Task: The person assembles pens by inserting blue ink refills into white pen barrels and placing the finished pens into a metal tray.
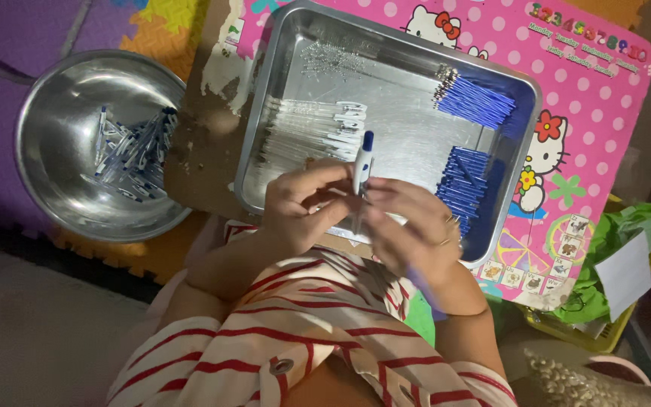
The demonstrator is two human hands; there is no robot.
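Currently my left hand [303, 207] and right hand [408, 226] both pinch one white pen [361, 167], upright, over the steel tray's [265, 120] near edge.

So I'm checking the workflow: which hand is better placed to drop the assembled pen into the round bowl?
Probably the left hand: the round bowl lies on its side, while the right hand is over the tray. Both hands hold the pen.

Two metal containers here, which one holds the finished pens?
The round steel bowl, beside the left hand, holds assembled white-and-blue pens. The rectangular tray holds separate parts only.
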